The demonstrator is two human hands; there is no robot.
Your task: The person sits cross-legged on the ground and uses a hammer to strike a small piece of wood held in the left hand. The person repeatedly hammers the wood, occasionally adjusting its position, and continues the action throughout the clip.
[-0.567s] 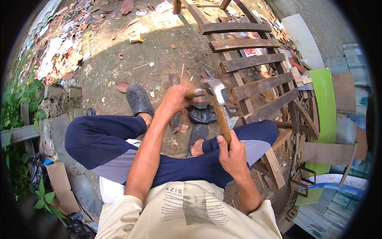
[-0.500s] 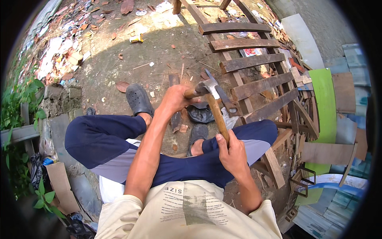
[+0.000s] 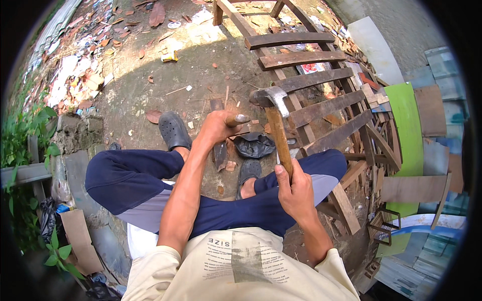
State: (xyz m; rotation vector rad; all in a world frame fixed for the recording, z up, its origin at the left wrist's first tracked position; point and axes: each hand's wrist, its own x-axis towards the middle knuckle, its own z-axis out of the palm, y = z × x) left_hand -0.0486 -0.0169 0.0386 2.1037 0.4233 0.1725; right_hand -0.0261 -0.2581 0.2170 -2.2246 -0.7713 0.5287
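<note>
Right grip wrapped round the hammer low on its handle, held over the ground; long axis runs away from the body, slightly left. Left grip fisted on a round wooden piece, tip rightward. Hammer head just swung off that tip: contact gone. Slatted frame beyond right.

Littered floor ahead of right grip, sunlit farther off; slatted wooden frame beyond; green panel rightward.

cream short-sleeved cloth T-shirt | bold dark capitals beside grey-green rectangular print | rows of small dark lettering, too fine to read
</note>
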